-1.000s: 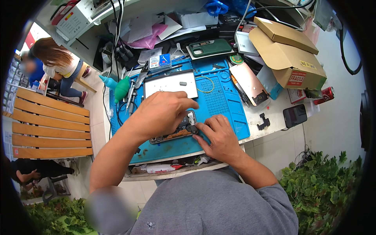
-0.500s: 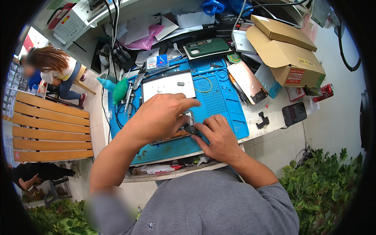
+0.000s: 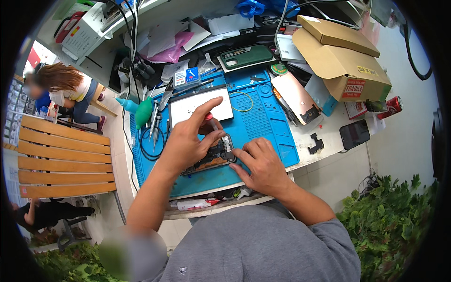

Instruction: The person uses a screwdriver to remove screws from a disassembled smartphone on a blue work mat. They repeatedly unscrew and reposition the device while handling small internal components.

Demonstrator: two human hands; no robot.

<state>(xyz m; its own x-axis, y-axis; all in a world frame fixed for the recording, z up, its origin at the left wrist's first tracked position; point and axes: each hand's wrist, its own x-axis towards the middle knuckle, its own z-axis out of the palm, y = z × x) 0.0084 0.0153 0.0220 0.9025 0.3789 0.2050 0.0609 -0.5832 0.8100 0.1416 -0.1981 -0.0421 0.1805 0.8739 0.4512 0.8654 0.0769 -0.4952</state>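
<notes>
An opened smartphone (image 3: 209, 162) with its inner parts bare lies on the blue work mat (image 3: 181, 188). My left hand (image 3: 190, 136) is over the phone, closed on a small screwdriver with a red top (image 3: 209, 117). Its index finger is raised, pointing away from me, and the screwdriver's tip is hard to make out. At the phone's right end, my right hand (image 3: 263, 164) grips the edge between thumb and fingers. Just beyond the phone lies a white pad (image 3: 225, 101) with tiny dark specks, partly covered by my left hand.
To the left are a green blower bulb (image 3: 144, 113) and slim metal tools (image 3: 154, 124). A green phone case (image 3: 246, 57) lies at the back. Rightward are a pink-gold phone panel (image 3: 296, 96), a dark bracket (image 3: 315, 144), a black phone (image 3: 354, 135), a cardboard box (image 3: 343, 66) and a red can (image 3: 391, 107).
My left hand has turned and shifted slightly left, bringing the red-topped screwdriver and more of the phone into sight. Its index finger now points up. My right hand stays at the phone's edge.
</notes>
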